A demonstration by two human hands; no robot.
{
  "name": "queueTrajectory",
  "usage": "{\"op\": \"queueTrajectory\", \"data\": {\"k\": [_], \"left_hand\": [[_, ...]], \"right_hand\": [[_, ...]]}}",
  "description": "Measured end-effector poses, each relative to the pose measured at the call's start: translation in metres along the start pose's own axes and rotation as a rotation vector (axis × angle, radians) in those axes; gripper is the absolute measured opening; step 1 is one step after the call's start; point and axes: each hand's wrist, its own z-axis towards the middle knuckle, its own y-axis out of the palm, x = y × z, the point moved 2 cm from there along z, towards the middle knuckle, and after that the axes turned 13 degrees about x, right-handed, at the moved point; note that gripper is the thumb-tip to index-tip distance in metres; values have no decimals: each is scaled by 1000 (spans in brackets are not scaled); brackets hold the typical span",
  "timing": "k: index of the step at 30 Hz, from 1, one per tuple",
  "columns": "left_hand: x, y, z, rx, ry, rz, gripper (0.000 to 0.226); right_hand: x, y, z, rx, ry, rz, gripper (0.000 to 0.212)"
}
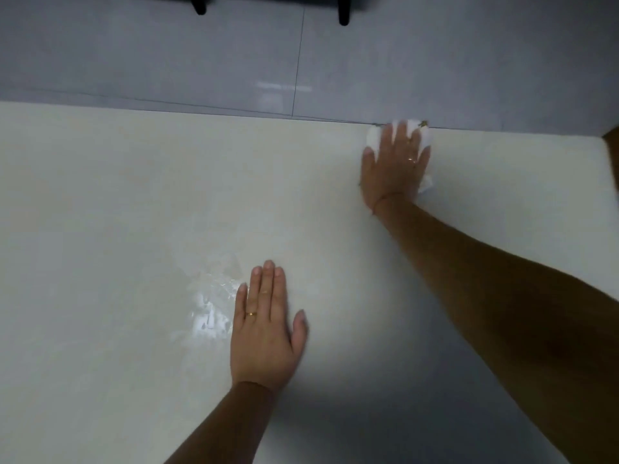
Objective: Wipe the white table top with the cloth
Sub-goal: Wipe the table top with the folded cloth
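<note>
The white table top (pixel 117 202) fills most of the view. My right hand (pixel 393 165) lies flat on a white cloth (pixel 373 139) at the table's far edge, right of centre, pressing it down with spread fingers; most of the cloth is hidden under the hand, and a bit of it (pixel 426 184) shows by the thumb side. My left hand (pixel 266 329) rests palm down on the table near the middle front, fingers together, holding nothing. A shiny wet or smeared patch (pixel 211 306) lies just left of that hand.
Beyond the far table edge is a grey tiled floor (pixel 167 55). Two black furniture legs (pixel 343 11) stand at the top of the view. The table's right edge (pixel 613 169) shows at the far right, with something brown beyond it.
</note>
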Motion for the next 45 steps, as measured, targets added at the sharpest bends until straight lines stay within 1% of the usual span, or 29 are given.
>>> {"op": "queueTrajectory", "data": {"k": [2,4,6,7,9,11,12,14,15,16,17,19,21,22,23,25,27,29,30,31,32,33,35,37,38,39,40,43,45], "left_hand": [[1,-1,0,1,1,8,68],[1,-2,0,3,3,14,67],[0,-1,0,10,4,9,67],[0,-1,0,12,3,10,67],[1,0,0,15,-3,17,68],[2,0,0,22,-15,18,68],[3,0,0,23,-19,23,68],[4,0,0,23,-19,29,68],[4,0,0,27,-17,30,69],[4,0,0,30,-15,31,69],[3,1,0,29,-15,32,69],[2,1,0,23,-13,34,68],[1,2,-1,22,-4,45,68],[1,2,-1,23,0,47,68],[1,2,-2,27,2,48,68],[0,3,-2,31,3,51,67],[0,4,-3,27,3,61,67],[1,5,-2,27,3,71,67],[2,4,-2,28,1,74,67],[3,3,-3,36,-7,74,66],[5,1,-5,54,-22,73,66],[7,-1,-8,75,-43,71,65],[17,-6,-21,106,-78,43,64],[34,-10,-41,114,-74,-9,64],[41,-11,-53,104,-61,-30,64],[46,-11,-65,85,-48,-43,64],[48,-10,-76,64,-40,-48,63],[44,-4,-100,6,-25,-28,62],[41,0,-105,-9,-26,-6,63]], "right_hand": [[-36,1,-28,-12,-195,44,58],[-49,-2,-51,-60,-417,89,57],[-29,-4,-50,-87,-583,128,56],[-11,-5,-45,-71,-617,134,57],[30,-4,-34,-16,-566,93,60],[61,-4,-28,5,-415,57,62],[65,-5,-30,16,-308,37,61],[51,-3,-43,29,-57,13,59],[37,-4,-54,17,28,14,59],[20,-5,-69,-3,39,18,60],[5,-6,-86,-20,-27,31,60],[-11,-12,-121,-60,-300,84,60],[7,-16,-131,-71,-544,140,59],[23,-17,-128,-61,-612,144,59],[42,-17,-123,-45,-624,126,58],[79,-16,-112,-15,-511,75,60],[97,-16,-109,-1,-293,40,62],[87,-18,-117,57,-40,24,61],[74,-18,-125,54,60,26,61],[57,-18,-138,17,98,24,60],[38,-19,-154,-10,57,27,61],[22,-20,-173,-18,-43,47,62],[7,-26,-205,-58,-324,95,62],[25,-28,-206,-63,-538,138,60],[41,-27,-200,-46,-583,134,59],[59,-25,-193,-27,-569,110,58],[78,-25,-186,-4,-504,79,58],[122,-27,-172,6,-205,51,60],[119,-27,-173,24,-14,61,62]]}}
